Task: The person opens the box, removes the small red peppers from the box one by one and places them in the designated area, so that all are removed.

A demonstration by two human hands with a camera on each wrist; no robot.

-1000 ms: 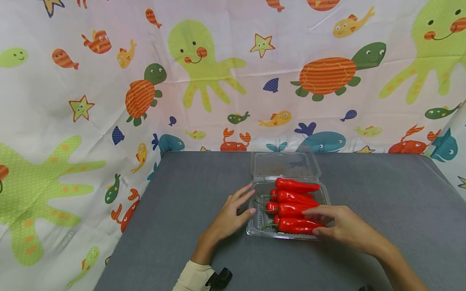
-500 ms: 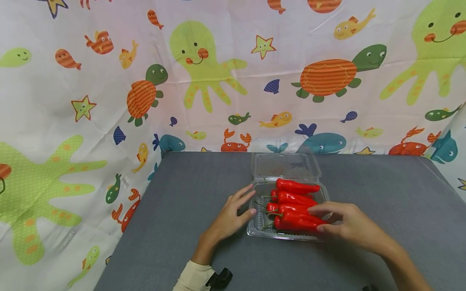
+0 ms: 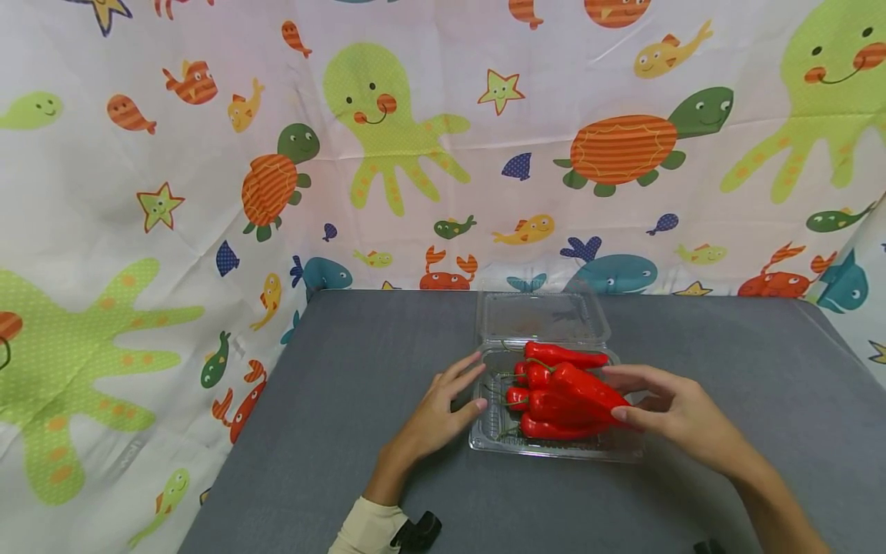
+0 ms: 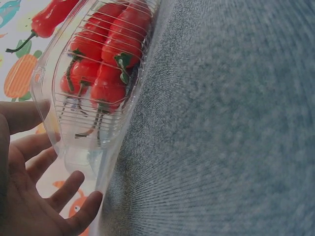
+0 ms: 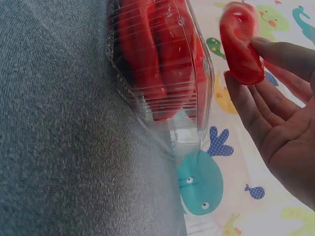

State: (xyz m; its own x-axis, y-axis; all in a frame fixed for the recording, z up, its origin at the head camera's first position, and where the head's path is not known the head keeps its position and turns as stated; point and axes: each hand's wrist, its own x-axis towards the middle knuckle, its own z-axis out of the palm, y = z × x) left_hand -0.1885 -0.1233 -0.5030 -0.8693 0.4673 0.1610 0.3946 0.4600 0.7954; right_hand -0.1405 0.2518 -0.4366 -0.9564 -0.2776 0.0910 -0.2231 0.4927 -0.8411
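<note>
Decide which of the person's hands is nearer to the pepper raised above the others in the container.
Right. The right hand pinches the raised pepper near its tip end; the left hand is apart from it, at the container's left side.

The left hand [image 3: 443, 404] is spread, its fingers loosely extended and thumb set apart, with the left forearm [image 3: 389, 469] slanting up from below. The right hand [image 3: 678, 408] pinches between thumb and fingertips, the bare right forearm [image 3: 768, 485] angled in from the lower right.
</note>
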